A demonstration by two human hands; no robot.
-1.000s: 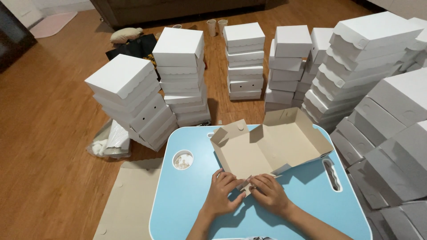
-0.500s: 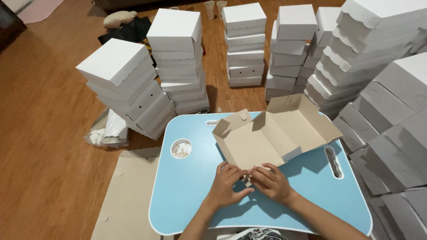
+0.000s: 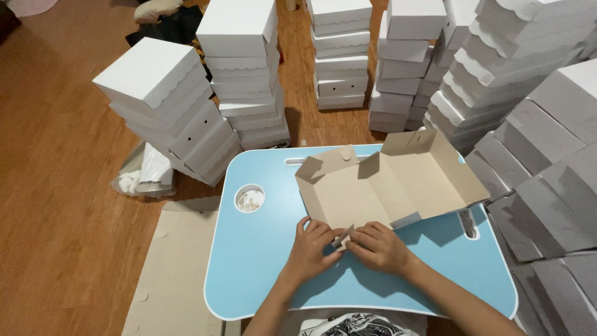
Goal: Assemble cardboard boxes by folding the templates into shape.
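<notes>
A half-folded brown cardboard box (image 3: 385, 183) lies open on a small light-blue lap table (image 3: 261, 255). Its side walls stand up and its near flap points toward me. My left hand (image 3: 309, 249) and my right hand (image 3: 378, 247) meet at that near flap, fingers pinching and folding a small tab of the box between them. Both hands rest on the tabletop at the box's front edge.
Stacks of finished white boxes with scalloped lids (image 3: 165, 102) (image 3: 245, 71) (image 3: 339, 53) ring the table on the wooden floor, with more piled at the right (image 3: 535, 124). Flat cardboard sheets (image 3: 174, 274) lie left of the table. A crumpled plastic bag (image 3: 143, 174) sits nearby.
The view has shifted and come closer to the table. My hands stay at the box's near flap, fingers now drawn tighter around the small tab.
</notes>
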